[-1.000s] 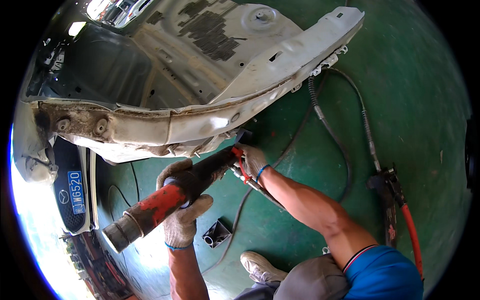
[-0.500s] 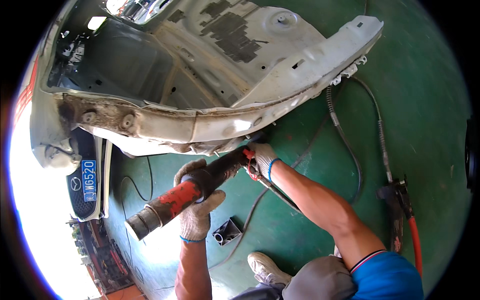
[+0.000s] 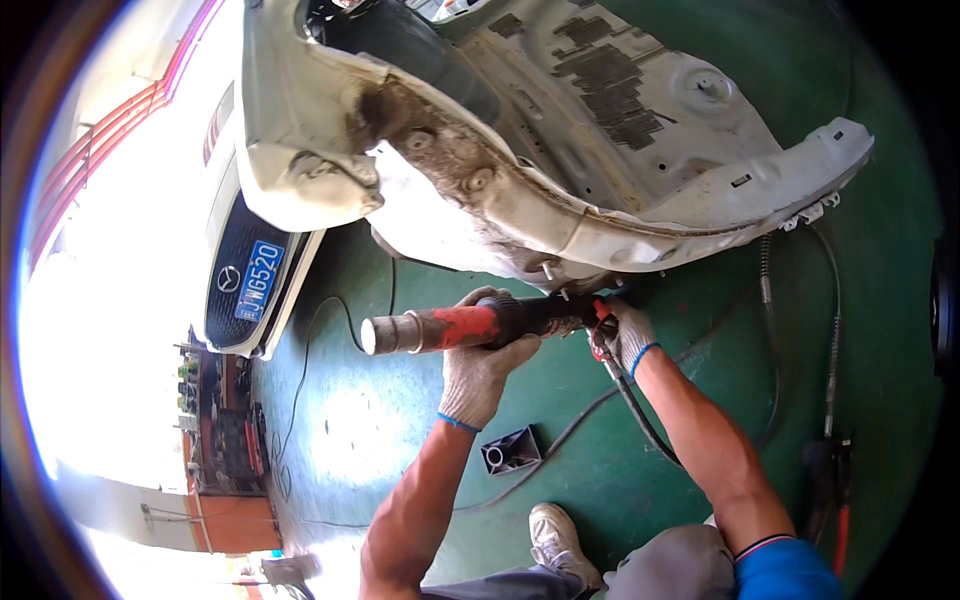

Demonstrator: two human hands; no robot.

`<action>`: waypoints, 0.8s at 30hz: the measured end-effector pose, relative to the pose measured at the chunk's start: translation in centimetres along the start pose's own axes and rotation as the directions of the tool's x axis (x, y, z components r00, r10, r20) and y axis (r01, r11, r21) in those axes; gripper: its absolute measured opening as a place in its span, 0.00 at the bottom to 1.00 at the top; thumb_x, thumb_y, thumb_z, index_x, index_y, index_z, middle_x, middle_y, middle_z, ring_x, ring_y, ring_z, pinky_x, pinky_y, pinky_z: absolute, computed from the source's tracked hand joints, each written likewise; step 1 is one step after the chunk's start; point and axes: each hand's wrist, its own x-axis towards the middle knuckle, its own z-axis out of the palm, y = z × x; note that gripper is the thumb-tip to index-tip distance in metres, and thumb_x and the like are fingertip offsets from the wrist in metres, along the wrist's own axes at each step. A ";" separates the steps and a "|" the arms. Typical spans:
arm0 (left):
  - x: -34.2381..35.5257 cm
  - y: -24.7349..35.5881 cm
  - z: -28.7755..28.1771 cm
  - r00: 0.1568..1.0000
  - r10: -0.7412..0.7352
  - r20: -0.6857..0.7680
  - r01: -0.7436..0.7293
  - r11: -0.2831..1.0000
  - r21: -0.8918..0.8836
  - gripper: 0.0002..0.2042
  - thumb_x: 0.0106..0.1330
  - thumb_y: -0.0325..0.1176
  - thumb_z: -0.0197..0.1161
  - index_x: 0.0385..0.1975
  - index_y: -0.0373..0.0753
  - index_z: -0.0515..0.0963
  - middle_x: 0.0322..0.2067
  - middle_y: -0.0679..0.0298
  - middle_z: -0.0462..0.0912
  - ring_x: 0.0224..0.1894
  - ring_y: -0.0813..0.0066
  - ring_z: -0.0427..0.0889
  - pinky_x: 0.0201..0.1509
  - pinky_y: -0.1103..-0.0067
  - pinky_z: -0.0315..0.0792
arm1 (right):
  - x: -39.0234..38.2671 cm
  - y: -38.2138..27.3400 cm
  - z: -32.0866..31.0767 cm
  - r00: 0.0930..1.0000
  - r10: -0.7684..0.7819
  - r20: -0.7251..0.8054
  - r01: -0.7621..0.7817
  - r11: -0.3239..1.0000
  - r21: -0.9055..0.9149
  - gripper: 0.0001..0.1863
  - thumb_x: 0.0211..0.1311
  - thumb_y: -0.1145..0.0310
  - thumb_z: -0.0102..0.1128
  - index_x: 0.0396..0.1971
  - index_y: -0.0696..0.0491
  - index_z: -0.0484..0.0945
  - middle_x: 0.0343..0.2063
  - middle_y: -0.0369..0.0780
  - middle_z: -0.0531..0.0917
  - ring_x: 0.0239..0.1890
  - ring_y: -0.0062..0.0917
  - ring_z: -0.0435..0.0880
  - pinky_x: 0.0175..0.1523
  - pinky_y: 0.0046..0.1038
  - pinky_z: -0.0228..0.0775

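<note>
A hydraulic ram (image 3: 465, 326), red and black with a bare metal end, lies nearly level in front of the cut car body shell (image 3: 600, 232). My left hand (image 3: 480, 382), in a knitted glove, is wrapped round the ram's middle from below. At the ram's right end my right hand (image 3: 630, 332), also gloved, grips it by the red hose fitting, its fingers partly hidden. From that fitting a dark hose (image 3: 636, 412) runs down to the right. The ram's right end is close under the shell's lower edge, where metal studs stick out; contact there cannot be made out.
On the green floor lie a black base plate with a round socket (image 3: 512, 452) and winding hoses. A pump-like tool with a red handle (image 3: 828, 468) stands at the right. A parked car (image 3: 240, 270) is at the left, above a tool rack (image 3: 225, 425).
The ram has turned from a steep slant to nearly level, its free metal end rising. Both hands keep hold of it. The whole view has shifted, with the shell now further right.
</note>
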 end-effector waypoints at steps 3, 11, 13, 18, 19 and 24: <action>0.0 0.5 0.1 1.000 0.013 0.015 -0.014 0.998 0.065 0.36 0.51 0.28 0.80 0.62 0.34 0.71 0.51 0.61 0.80 0.50 0.74 0.80 0.58 0.76 0.77 | -0.5 -0.5 -0.3 0.994 -0.067 -0.087 0.073 0.995 0.065 0.13 0.72 0.64 0.65 0.44 0.60 0.80 0.31 0.47 0.85 0.19 0.35 0.82 0.23 0.36 0.80; 0.2 -0.4 0.4 0.999 0.041 -0.012 -0.042 0.997 -0.057 0.36 0.52 0.24 0.79 0.64 0.35 0.71 0.55 0.59 0.80 0.54 0.69 0.81 0.63 0.74 0.77 | -1.2 -1.8 -0.7 0.951 -0.208 -0.229 0.145 0.953 -0.265 0.10 0.69 0.65 0.66 0.47 0.49 0.80 0.30 0.37 0.82 0.25 0.23 0.82 0.31 0.29 0.85; 0.2 -0.1 0.4 0.999 0.041 0.001 -0.041 0.999 -0.014 0.38 0.52 0.24 0.78 0.66 0.35 0.69 0.59 0.57 0.79 0.59 0.68 0.80 0.67 0.73 0.75 | -1.5 -2.5 -1.1 0.953 -0.191 -0.236 0.129 0.959 -0.253 0.09 0.70 0.65 0.65 0.47 0.48 0.79 0.29 0.35 0.81 0.27 0.23 0.82 0.35 0.30 0.86; -0.1 -0.5 0.7 0.998 0.065 0.015 -0.065 0.997 -0.048 0.40 0.51 0.23 0.76 0.68 0.37 0.66 0.62 0.54 0.77 0.62 0.64 0.78 0.71 0.70 0.73 | -1.7 -3.3 -2.2 0.967 -0.171 -0.191 0.117 0.957 -0.267 0.08 0.72 0.65 0.62 0.47 0.48 0.78 0.32 0.35 0.80 0.30 0.24 0.83 0.39 0.32 0.86; -0.2 -0.6 0.8 0.998 0.067 0.012 -0.066 0.997 -0.050 0.40 0.51 0.22 0.76 0.68 0.37 0.67 0.62 0.54 0.77 0.62 0.64 0.79 0.71 0.69 0.73 | -1.7 -3.3 -2.4 0.966 -0.172 -0.192 0.114 0.953 -0.281 0.08 0.73 0.65 0.61 0.47 0.48 0.78 0.34 0.35 0.80 0.31 0.24 0.83 0.40 0.32 0.86; -0.4 -1.1 0.2 0.998 0.065 0.015 -0.063 0.996 -0.068 0.40 0.51 0.21 0.76 0.67 0.37 0.67 0.63 0.53 0.76 0.62 0.63 0.78 0.71 0.68 0.73 | -1.2 -2.7 -2.5 0.967 -0.176 -0.183 0.121 0.953 -0.277 0.08 0.74 0.64 0.62 0.47 0.48 0.77 0.36 0.35 0.81 0.33 0.24 0.83 0.41 0.32 0.86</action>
